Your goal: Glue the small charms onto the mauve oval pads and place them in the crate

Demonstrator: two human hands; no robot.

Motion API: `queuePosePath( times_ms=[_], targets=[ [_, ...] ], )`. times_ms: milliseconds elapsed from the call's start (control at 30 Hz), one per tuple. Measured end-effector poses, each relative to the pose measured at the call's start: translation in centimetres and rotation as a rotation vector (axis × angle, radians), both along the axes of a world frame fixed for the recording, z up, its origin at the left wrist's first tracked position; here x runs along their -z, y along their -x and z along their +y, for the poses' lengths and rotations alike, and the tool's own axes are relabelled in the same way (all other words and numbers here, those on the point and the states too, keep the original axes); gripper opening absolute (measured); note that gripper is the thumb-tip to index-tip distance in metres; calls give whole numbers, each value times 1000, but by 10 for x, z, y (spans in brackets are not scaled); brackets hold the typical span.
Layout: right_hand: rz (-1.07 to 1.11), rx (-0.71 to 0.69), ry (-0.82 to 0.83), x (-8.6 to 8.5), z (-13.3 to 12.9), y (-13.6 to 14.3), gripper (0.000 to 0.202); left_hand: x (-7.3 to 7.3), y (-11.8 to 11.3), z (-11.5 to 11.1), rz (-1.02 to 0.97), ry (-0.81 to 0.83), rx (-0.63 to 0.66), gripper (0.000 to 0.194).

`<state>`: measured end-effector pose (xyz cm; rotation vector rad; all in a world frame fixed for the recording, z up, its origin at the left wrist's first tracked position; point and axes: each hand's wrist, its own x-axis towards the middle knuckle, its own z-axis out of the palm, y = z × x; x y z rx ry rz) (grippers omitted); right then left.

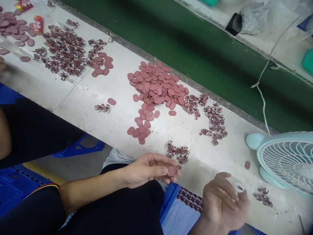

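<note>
Between its thumb and fingers, my left hand (149,169) holds a flat reddish-brown oval disc (171,170) with small holes. A tiny dark piece (178,167) shows by the fingertips. My right hand (223,202), bent and slightly blurred, is closed around a whitish translucent object (236,183) with a dark spot; its kind is unclear. Just beyond my left hand lies a small cluster of brown-and-white figure-like pieces (177,151). A large heap of the same oval discs (156,85) spreads over the white table (114,127), trailing towards me.
More figure-like pieces (215,122) lie right of the heap, others (65,49) far left. A pale blue fan (290,160) stands at right, its cord (262,101) hanging nearby. Another person's arm (3,133) is at left. Rows of pieces (189,199) sit below the table edge.
</note>
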<state>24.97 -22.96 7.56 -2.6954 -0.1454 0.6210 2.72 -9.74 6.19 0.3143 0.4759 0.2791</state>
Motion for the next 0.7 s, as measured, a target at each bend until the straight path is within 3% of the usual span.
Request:
queuePosePath(
  times_ms=[33,167,333,400,533,700],
  targets=[
    [-72,-43,81,8,0,-8,80,0,2,2,8,0,-11,31],
    [-211,-48,-35,23,-2,-13,71,1,10,9,55,-9,-50,31],
    [-33,-129,-491,13,2,12,32,1,13,14,90,-22,-83,31],
    [26,-324,-581,13,14,17,34,0,12,15,103,-21,-84,32],
    [-71,-799,-386,18,49,16,38,-2,11,12,117,-22,-73,35],
    [-72,-793,-282,22,72,10,35,-3,14,9,154,-10,-86,32]
  ],
)
